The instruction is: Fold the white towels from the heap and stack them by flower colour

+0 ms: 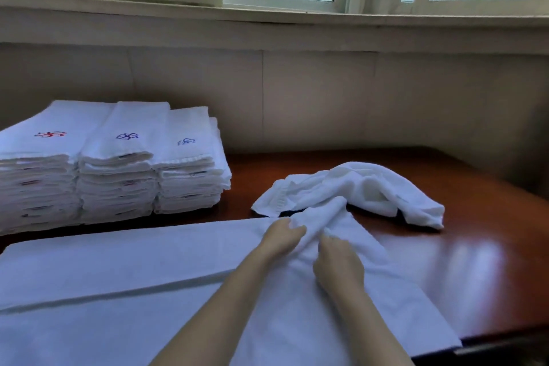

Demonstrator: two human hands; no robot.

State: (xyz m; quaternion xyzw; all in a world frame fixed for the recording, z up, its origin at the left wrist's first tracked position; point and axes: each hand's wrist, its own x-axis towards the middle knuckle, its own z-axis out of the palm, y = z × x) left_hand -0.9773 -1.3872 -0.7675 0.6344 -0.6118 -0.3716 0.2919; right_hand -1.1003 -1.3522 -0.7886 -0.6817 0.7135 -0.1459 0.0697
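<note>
Both hands, left (pixel 282 236) and right (pixel 337 261), pinched a white towel (pixel 335 217) with curled fingers. Three folded stacks (pixel 116 163) stood on the tabletop (pixel 475 246).

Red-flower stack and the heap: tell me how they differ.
The red-flower stack is folded flat in neat layers at far left; the heap lies crumpled and loose at right. The stack shows a red flower on top; no flower shows on the heap. Both are white towels on the table.

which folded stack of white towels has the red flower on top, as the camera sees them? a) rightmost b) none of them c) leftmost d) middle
C: the red embroidered flower tops the leftmost stack of folded white towels, while the middle stack and the rightmost stack carry blue flowers.
</note>
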